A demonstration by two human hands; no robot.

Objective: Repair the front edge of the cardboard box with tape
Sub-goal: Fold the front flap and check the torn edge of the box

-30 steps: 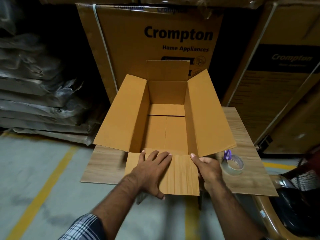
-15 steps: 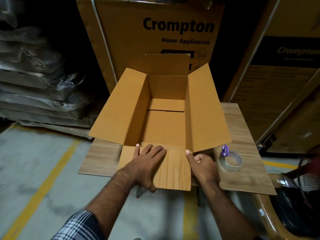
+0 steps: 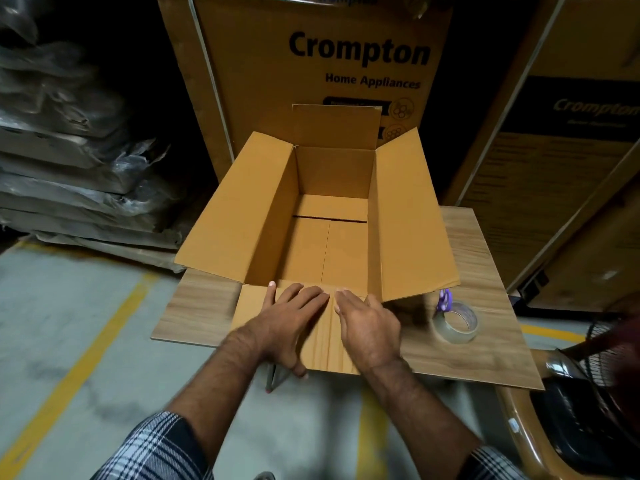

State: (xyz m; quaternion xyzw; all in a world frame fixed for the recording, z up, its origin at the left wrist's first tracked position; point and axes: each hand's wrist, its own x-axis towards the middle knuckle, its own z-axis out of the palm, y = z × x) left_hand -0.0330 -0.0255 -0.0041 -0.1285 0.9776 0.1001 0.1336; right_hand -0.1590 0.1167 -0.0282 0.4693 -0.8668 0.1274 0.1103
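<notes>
Since half a second ago the right hand (image 3: 369,329) has slid in from the box's right corner and now lies on the front flap (image 3: 323,336), its fingertips close beside those of the left hand (image 3: 289,322), which has kept its place. Both hands lie flat, palms down, with the fingers straight and loosely together, pressing on the flap and holding nothing; the left thumb points down over the flap's near edge. Their fingertips reach the fold where the flap meets the box opening.

That flap belongs to the cardboard box (image 3: 270,209), which stands open on a wood-grain table (image 3: 485,348). Its side flaps splay outward to left and right and its far flap stands upright, while the front flap is folded down toward the person over the table's near edge. A roll of clear tape (image 3: 455,322) lies on the table to the right of the box, near but apart from the right hand, with a small purple piece at its far rim.

Plaid sleeves (image 3: 156,452) show at the bottom. Behind the table stand tall brown cartons (image 3: 311,64) printed "Crompton Home Appliances". Plastic-wrapped bundles (image 3: 69,161) are stacked to the left, and yellow lines (image 3: 79,368) cross the grey floor.
</notes>
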